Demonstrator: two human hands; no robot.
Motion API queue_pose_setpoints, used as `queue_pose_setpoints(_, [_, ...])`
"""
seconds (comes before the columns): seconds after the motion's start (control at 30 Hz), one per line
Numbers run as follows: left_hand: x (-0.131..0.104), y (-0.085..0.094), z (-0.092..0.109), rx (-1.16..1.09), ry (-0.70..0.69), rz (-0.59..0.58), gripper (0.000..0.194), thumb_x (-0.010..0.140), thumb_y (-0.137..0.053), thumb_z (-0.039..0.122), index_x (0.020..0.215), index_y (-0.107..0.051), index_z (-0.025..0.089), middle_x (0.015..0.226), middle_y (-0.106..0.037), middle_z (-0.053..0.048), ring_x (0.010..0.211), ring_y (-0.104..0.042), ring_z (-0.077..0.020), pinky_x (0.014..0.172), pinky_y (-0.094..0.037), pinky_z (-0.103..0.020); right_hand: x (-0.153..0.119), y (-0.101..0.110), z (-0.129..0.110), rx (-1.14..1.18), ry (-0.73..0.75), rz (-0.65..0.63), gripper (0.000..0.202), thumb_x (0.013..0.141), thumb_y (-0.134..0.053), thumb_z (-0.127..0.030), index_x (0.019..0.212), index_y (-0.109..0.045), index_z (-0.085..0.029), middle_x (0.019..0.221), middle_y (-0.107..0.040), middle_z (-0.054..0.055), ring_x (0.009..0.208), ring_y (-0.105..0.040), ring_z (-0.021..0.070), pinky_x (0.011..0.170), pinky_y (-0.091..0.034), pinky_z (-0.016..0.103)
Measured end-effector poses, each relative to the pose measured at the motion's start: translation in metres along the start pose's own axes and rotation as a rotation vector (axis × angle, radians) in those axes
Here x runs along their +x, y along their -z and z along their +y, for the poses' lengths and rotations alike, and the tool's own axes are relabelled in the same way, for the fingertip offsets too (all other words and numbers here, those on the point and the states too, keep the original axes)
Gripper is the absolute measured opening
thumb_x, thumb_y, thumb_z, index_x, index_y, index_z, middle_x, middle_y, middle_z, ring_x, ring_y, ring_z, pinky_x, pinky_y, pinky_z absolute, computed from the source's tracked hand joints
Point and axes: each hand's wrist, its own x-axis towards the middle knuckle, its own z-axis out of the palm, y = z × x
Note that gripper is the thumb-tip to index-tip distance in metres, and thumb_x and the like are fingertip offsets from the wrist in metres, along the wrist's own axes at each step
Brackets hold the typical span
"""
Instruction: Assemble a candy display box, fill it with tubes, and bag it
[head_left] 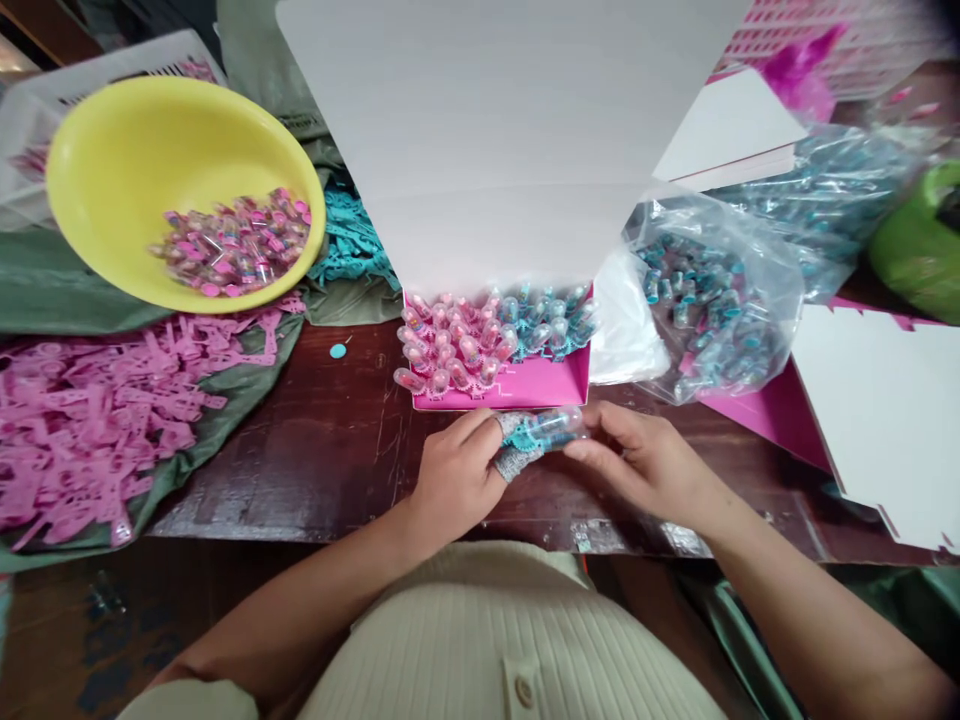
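Note:
My left hand [465, 470], with grey wrapping on its fingers, is closed on a teal plastic holder [520, 436]. Clear capsules [556, 424] with teal parts inside point out of the holder to the right. My right hand [645, 455] pinches the far end of these capsules between thumb and fingers. Just beyond my hands stands a pink box [547, 385] with its tall white lid [487, 150] raised. Inside it, pink capsules [450, 345] stand upright in rows on the left, and teal capsules [551, 318] stand at the back right.
A yellow basin [112, 180] of pink capsules stands at the left, above a heap of pink plastic pieces [82, 420]. Teal pieces [352, 235] lie behind. To the right are a clear bag [765, 270] of teal capsules and a white card sheet [892, 400]. A teal disc [337, 351] lies on the table.

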Motion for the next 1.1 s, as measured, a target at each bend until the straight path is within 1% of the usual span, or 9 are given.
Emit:
queue_pose_setpoints(0.07, [-0.002, 0.000, 0.002, 0.014, -0.041, 0.014, 0.015, 0.097, -0.061, 0.026, 0.104, -0.071, 0.017, 0.093, -0.073, -0.006, 0.082, -0.068, -0.0161, 0.072, -0.053, -0.025, 0.001, -0.002, -0.001, 0.001, -0.042, 0.002, 0.040, 0.106, -0.045, -0.043, 0.081, -0.065, -0.019, 0.068, -0.065, 0.001, 0.061, -0.060, 0.0132, 0.060, -0.048, 0.026])
queue_pose_setpoints(0.2, [-0.003, -0.003, 0.007, 0.053, -0.061, 0.026, 0.016, 0.098, -0.060, 0.028, 0.095, -0.070, 0.015, 0.086, -0.071, -0.006, 0.079, -0.068, -0.0172, 0.071, -0.055, -0.028, 0.003, -0.008, -0.003, 0.087, 0.056, -0.015, 0.046, 0.096, -0.064, -0.049, 0.133, -0.060, -0.022, 0.117, -0.073, 0.008, 0.098, -0.071, 0.0221, 0.084, -0.057, 0.034])
queue_pose_setpoints(0.27, [0.002, -0.001, 0.009, 0.099, -0.112, 0.036, 0.020, 0.099, -0.059, 0.030, 0.094, -0.069, 0.014, 0.085, -0.071, -0.008, 0.079, -0.068, -0.0188, 0.074, -0.056, -0.030, 0.005, -0.006, -0.006, 0.084, 0.102, -0.011, 0.055, 0.091, -0.073, -0.043, 0.140, -0.055, -0.026, 0.127, -0.071, 0.007, 0.108, -0.070, 0.0236, 0.092, -0.057, 0.036])
queue_pose_setpoints(0.4, [0.029, 0.019, -0.001, 0.273, -0.311, 0.118, 0.034, 0.097, -0.062, 0.042, 0.116, -0.067, 0.014, 0.129, -0.069, -0.015, 0.124, -0.061, -0.0278, 0.108, -0.048, -0.044, 0.015, 0.017, -0.008, -0.133, 0.061, 0.190, 0.033, 0.092, -0.070, -0.043, 0.122, -0.068, -0.030, 0.113, -0.076, 0.004, 0.097, -0.074, 0.0269, 0.086, -0.060, 0.041])
queue_pose_setpoints(0.5, [0.057, 0.035, -0.020, 0.421, -0.401, -0.039, 0.019, 0.099, -0.059, 0.029, 0.113, -0.070, 0.022, 0.154, -0.054, -0.005, 0.148, -0.040, -0.0320, 0.120, -0.028, -0.056, 0.037, 0.032, -0.002, -0.441, 0.088, 0.181, 0.034, 0.094, -0.066, -0.047, 0.121, -0.069, -0.028, 0.112, -0.076, 0.006, 0.095, -0.074, 0.0299, 0.085, -0.059, 0.044])
queue_pose_setpoints(0.6, [0.075, 0.042, -0.038, 0.464, -0.447, -0.257, 0.026, 0.096, -0.054, 0.012, 0.115, -0.070, 0.022, 0.150, -0.058, -0.002, 0.148, -0.039, -0.0338, 0.118, -0.023, -0.065, 0.065, 0.031, 0.001, -0.658, 0.116, -0.011, 0.032, 0.098, -0.059, -0.039, 0.124, -0.067, -0.023, 0.116, -0.075, 0.008, 0.096, -0.074, 0.0284, 0.082, -0.058, 0.041])
queue_pose_setpoints(0.73, [0.078, 0.045, -0.044, 0.489, -0.413, -0.314, 0.030, 0.098, -0.046, 0.010, 0.117, -0.068, 0.018, 0.142, -0.064, -0.005, 0.144, -0.045, -0.0318, 0.116, -0.024, -0.066, 0.090, 0.030, -0.006, -0.794, 0.137, -0.163, 0.030, 0.099, -0.057, -0.036, 0.124, -0.066, -0.022, 0.112, -0.076, 0.008, 0.094, -0.074, 0.0269, 0.079, -0.055, 0.036])
queue_pose_setpoints(0.9, [0.082, 0.038, -0.040, 0.520, -0.445, -0.255, 0.033, 0.101, -0.042, 0.010, 0.123, -0.065, 0.019, 0.152, -0.055, -0.006, 0.143, -0.044, -0.0302, 0.112, -0.031, -0.057, 0.090, 0.047, -0.014, -0.861, 0.148, -0.116, 0.034, 0.099, -0.054, -0.047, 0.118, -0.068, -0.022, 0.097, -0.077, 0.008, 0.081, -0.073, 0.0271, 0.069, -0.051, 0.035])
queue_pose_setpoints(1.1, [0.092, 0.040, -0.048, 0.552, -0.541, -0.267, 0.023, 0.100, -0.049, 0.013, 0.109, -0.069, 0.020, 0.128, -0.070, -0.005, 0.127, -0.055, -0.0268, 0.104, -0.035, -0.049, 0.081, 0.044, -0.003, -0.801, 0.056, -0.067, 0.038, 0.097, -0.055, -0.053, 0.121, -0.064, -0.025, 0.080, -0.076, 0.005, 0.065, -0.070, 0.0275, 0.056, -0.043, 0.033])
